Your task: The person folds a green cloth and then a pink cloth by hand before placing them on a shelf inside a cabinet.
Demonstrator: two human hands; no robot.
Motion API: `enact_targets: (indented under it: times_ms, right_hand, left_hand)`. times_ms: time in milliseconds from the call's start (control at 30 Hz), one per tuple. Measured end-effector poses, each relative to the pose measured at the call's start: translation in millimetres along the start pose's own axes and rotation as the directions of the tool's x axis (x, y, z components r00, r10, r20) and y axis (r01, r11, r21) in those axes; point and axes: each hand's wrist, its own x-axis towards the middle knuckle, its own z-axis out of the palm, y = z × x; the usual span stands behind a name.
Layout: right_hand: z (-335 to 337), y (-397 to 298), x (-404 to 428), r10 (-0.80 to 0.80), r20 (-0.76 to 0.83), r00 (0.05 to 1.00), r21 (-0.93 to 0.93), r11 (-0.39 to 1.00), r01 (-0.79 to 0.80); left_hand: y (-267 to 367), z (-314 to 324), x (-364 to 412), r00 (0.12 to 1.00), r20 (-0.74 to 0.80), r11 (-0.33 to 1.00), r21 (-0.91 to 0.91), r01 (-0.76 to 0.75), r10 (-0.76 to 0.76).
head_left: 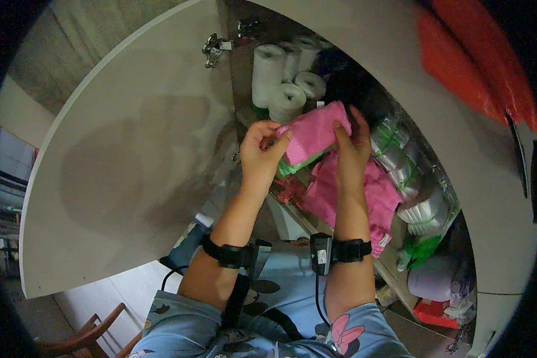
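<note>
A folded pink cloth (314,132) is gripped at its two ends by my left hand (265,145) and my right hand (352,142). Directly under it, a folded green cloth (295,168) peeks out along the near edge; whether my fingers also hold it cannot be told. Another pink cloth (380,201), larger and loosely spread, hangs over the cabinet shelf's front edge below my right forearm. Red netting or cloth (290,190) lies beside it. Several white rolls (268,74) stand in the cabinet beyond my left hand.
The open cabinet door (129,147) fills the left side. Bundles of clear plastic cups or lids (400,165) tied with green string lie right of my hands. A translucent jug (429,275) and a red box (434,313) sit lower right. Red bags (470,58) rest on the upper surface.
</note>
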Motion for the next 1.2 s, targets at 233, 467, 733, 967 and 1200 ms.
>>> enact_targets:
  times_ms: [233, 467, 733, 967, 1200]
  right_hand:
    - [-20.2, 41.1, 3.2, -0.023, -0.022, 0.999, -0.447, 0.894, 0.011]
    - [-20.5, 25.3, 2.4, -0.092, -0.019, 0.996, -0.406, 0.911, 0.077]
    - [6.2, -11.4, -11.2, -0.451, 0.171, 0.876, -0.694, 0.577, 0.432]
    - [17.9, 21.5, -30.0, 0.026, 0.454, 0.89, -0.858, 0.282, 0.429]
    - [24.6, 25.9, -32.8, 0.0, 0.412, 0.911, -0.875, 0.279, 0.395]
  left_hand:
    - [-12.6, -6.7, 0.7, 0.991, 0.028, 0.981, 0.152, 0.123, -0.128]
    - [-11.8, -3.5, 0.7, 0.995, 0.076, 0.987, 0.148, 0.058, -0.07]
    - [-19.3, -8.6, 2.8, 0.996, 0.007, 0.988, 0.124, 0.09, -0.091]
    - [-26.3, -11.3, 2.5, 0.998, 0.066, 0.967, 0.256, 0.002, -0.02]
    - [-53.2, -18.9, 3.5, 0.997, -0.072, 0.941, 0.338, 0.024, 0.001]
